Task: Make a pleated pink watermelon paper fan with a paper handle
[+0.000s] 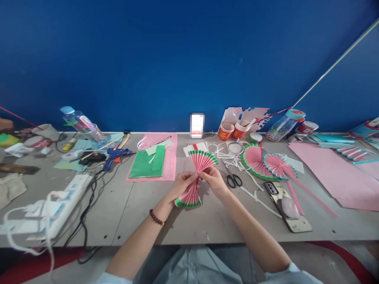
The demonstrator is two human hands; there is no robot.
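Observation:
A pleated paper fan [202, 159], pink with green and white edging, is pinched at its middle so both ends flare out like a bow. My left hand [186, 184] closes on it from the left, and a beaded bracelet circles that wrist. From the right, my right hand [213, 180] grips the same narrow centre, thumb and fingers together. The fingertips partly hide the middle of the fan. Black-handled scissors [234, 180] lie just right of my right hand, close to white paper strips [257, 198].
Two finished round fans [255, 159] and a phone [286, 207] lie to the right. Red paper cups [226, 131] stand at the back. Green paper [145, 165] rests on a pink sheet to the left. Farther left are a blue glue gun [116, 157] and a power strip [66, 207].

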